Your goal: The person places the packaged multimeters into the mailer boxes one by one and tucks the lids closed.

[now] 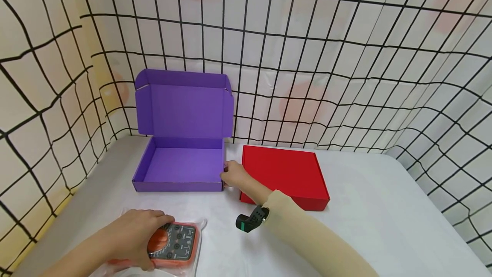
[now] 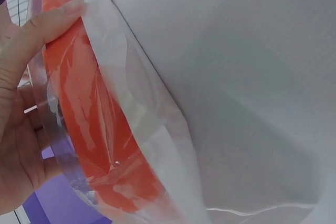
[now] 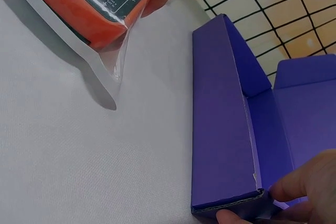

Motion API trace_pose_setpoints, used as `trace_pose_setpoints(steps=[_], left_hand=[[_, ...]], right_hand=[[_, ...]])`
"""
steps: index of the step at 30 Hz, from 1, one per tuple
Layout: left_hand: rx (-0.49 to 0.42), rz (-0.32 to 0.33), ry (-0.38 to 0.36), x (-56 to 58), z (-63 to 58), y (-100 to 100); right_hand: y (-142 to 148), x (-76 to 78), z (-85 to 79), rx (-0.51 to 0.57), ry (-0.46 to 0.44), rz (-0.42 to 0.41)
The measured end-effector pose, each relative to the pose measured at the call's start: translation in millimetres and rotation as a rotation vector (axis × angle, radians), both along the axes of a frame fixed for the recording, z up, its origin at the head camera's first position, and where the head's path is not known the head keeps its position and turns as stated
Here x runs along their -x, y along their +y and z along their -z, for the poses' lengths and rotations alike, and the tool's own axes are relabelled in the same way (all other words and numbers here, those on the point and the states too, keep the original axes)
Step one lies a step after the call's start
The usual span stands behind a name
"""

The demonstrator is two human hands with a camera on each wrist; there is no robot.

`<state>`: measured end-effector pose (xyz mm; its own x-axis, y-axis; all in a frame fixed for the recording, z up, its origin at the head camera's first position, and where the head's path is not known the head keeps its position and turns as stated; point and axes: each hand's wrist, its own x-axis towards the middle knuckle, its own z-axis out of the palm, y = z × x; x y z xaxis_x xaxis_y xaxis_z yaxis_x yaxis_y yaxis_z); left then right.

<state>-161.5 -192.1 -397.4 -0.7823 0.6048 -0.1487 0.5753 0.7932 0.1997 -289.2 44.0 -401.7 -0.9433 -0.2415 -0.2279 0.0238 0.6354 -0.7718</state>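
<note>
My left hand [image 1: 132,236] grips an orange multimeter [image 1: 183,243] sealed in a clear plastic bag [image 2: 126,77], at the lower left of the head view. The meter's dark face with its sockets points up. In the left wrist view the thumb lies along the orange edge through the plastic. Behind it stands a purple cardboard box [image 1: 177,187], its lid [image 1: 188,110] raised at the back and nothing inside. My right hand [image 1: 236,175] pinches the box's right side wall near the front corner, thumb inside in the right wrist view [image 3: 310,187].
A closed red box [image 1: 284,170] lies to the right of the purple one, partly under my right forearm. Black wire grid panels [image 1: 292,72] over a pale printed sheet stand around the white table [image 1: 369,208]. A black strap device [image 1: 251,219] sits on the right wrist.
</note>
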Motion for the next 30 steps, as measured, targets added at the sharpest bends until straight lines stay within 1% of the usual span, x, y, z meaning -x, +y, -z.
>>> trace_pose_setpoints(steps=[7, 10, 12, 18, 22, 27, 30], left_hand=[[-0.003, 0.001, -0.001, 0.6, -0.1, -0.2], [-0.003, 0.013, 0.012, 1.0, 0.2, 0.0], [0.000, 0.021, 0.023, 1.3, 0.4, 0.4], [0.017, 0.023, 0.025, 1.9, 0.9, 1.1], [0.016, 0.034, 0.035, 2.7, 0.3, 2.1], [0.027, 0.024, 0.029, 2.1, -0.5, 3.3], [0.027, 0.026, 0.040, 2.1, -0.2, 3.3]], right_hand=[[0.6, -0.8, -1.4, -0.005, 0.008, -0.016], [0.4, -0.6, -1.1, -0.007, 0.012, -0.024], [0.0, -0.9, -1.9, -0.012, 0.012, -0.023], [-0.8, -2.1, -3.7, -0.028, 0.003, -0.016], [0.0, -2.1, -1.9, -0.038, 0.009, -0.021], [0.2, -0.3, 0.3, -0.044, 0.023, -0.037], [0.4, -0.4, 0.6, -0.050, 0.026, -0.035]])
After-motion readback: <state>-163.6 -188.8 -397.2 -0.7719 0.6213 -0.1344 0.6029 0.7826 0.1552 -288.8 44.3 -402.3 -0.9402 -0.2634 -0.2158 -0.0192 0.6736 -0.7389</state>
